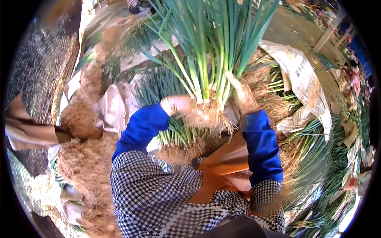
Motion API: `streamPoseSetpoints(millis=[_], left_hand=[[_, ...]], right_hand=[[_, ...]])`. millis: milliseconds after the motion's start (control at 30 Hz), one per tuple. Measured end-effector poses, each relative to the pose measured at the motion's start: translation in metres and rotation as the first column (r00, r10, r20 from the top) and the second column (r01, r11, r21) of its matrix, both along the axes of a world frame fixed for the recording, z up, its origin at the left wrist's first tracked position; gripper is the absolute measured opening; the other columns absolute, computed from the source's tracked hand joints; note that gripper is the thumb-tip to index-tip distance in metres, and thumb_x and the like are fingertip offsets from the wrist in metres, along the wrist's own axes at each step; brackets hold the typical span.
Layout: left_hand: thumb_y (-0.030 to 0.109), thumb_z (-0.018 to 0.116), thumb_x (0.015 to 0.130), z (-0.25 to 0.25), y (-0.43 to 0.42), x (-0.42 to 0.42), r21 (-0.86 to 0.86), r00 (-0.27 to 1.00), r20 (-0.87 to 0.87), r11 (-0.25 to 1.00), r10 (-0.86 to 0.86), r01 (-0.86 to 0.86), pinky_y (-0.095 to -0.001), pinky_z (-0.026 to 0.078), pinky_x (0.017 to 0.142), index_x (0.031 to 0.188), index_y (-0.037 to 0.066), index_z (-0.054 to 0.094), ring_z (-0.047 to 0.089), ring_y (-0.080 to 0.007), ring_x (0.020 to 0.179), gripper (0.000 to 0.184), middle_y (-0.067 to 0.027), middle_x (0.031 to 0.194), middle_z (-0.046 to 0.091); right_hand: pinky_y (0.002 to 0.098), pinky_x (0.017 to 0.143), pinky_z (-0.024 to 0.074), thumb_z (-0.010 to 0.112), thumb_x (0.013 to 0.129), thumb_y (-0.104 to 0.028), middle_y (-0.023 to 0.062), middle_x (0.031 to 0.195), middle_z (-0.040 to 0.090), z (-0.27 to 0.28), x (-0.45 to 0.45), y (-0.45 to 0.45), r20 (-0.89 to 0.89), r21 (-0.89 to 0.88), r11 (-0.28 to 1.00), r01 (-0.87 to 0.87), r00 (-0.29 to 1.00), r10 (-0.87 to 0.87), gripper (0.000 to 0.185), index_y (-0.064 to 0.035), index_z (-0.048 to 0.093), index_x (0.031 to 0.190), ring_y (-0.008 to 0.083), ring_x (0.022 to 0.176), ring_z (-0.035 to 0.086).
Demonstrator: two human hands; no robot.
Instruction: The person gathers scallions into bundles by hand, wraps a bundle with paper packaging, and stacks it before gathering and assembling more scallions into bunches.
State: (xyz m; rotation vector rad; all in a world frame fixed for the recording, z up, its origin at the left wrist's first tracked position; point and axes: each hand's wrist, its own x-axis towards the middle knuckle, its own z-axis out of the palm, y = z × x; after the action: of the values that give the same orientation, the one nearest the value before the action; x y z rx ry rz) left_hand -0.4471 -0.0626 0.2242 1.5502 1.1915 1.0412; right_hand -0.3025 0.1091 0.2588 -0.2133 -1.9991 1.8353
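A bunch of green onions [204,75] is held up in front of me, leaves pointing away and shaggy tan roots [204,115] toward me. My left hand [176,104] is closed round its base from the left, the fingers partly hidden by stalks and roots. On the right side, my right hand [243,95] presses its fingers against the lower stalks, gripping the bunch from there; some fingers are out of sight. Beneath my left forearm lies another bunch of green onions [180,141], its roots near my lap.
Long heaps of rooty onion bunches [85,166] line my left side. More green onions [317,170] lie at my right, beside a printed white sack [299,71]. Crumpled pinkish sheeting [117,105] is left of my arm. Wooden posts [329,31] stand at the far right.
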Motion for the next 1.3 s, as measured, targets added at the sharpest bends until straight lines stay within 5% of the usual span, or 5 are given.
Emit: streamPoseSetpoints(millis=[367,633,733,867,1300], left_hand=[[0.014,0.06,0.08,-0.214,-0.083,0.08,-0.548,-0.01,0.833,0.829,0.553,0.114,-0.0339,0.039,0.096,0.135,0.004,0.03,0.044,-0.0264,0.117,0.063,-0.0177,0.131,0.042],[0.031,0.064,0.079,-0.241,-0.111,0.096,-0.747,0.304,0.612,0.66,0.73,-0.082,-0.0358,0.033,0.101,0.137,0.003,0.026,0.038,-0.0324,0.122,0.075,-0.0212,0.133,0.039],[0.042,0.066,0.075,-0.201,-0.126,0.088,-0.774,0.676,-0.269,0.265,0.686,-0.576,-0.036,0.03,0.104,0.136,0.002,0.028,0.038,-0.0335,0.122,0.082,-0.0223,0.131,0.04],[0.027,0.06,0.081,-0.173,-0.148,0.032,-0.323,0.082,-0.544,-0.118,0.835,-0.939,-0.0334,0.05,0.069,0.113,0.011,0.059,0.06,-0.0197,0.08,0.036,-0.0121,0.101,0.062],[0.036,0.059,0.074,-0.199,-0.077,-0.074,-0.327,0.407,-0.905,0.409,0.124,-0.852,-0.0368,0.047,0.077,0.092,0.013,0.066,0.059,-0.0246,0.093,0.03,-0.0075,0.094,0.064]], right_hand=[[0.0363,0.109,0.0142,0.047,0.081,-0.056,0.0213,0.143,0.02,-0.251,-0.008,-0.06,0.857,-0.089,0.961,-0.262,0.472,0.208,0.087,0.0021,0.018,0.138,0.0321,0.134,0.016],[0.0323,0.095,0.0363,0.046,0.088,-0.042,0.0118,0.126,0.05,-0.279,-0.009,-0.04,0.786,0.126,0.98,-0.156,0.618,-0.003,0.047,-0.0089,0.049,0.121,0.0252,0.115,0.048],[0.0303,0.09,0.0401,0.049,0.088,-0.037,0.0103,0.12,0.053,-0.257,-0.008,-0.035,0.79,-0.204,0.972,0.12,0.607,0.091,0.039,-0.0086,0.053,0.115,0.0221,0.11,0.052],[0.0292,0.082,0.043,0.05,0.089,-0.033,0.0045,0.103,0.058,-0.28,-0.014,-0.01,0.685,-0.098,0.991,0.086,0.728,0.004,0.028,-0.008,0.055,0.101,0.0184,0.094,0.057],[0.0298,0.078,0.0432,0.051,0.088,-0.034,0.0088,0.095,0.062,-0.253,-0.004,-0.038,0.63,-0.003,0.978,-0.207,0.759,0.163,0.034,-0.0044,0.058,0.103,0.0202,0.088,0.057]])
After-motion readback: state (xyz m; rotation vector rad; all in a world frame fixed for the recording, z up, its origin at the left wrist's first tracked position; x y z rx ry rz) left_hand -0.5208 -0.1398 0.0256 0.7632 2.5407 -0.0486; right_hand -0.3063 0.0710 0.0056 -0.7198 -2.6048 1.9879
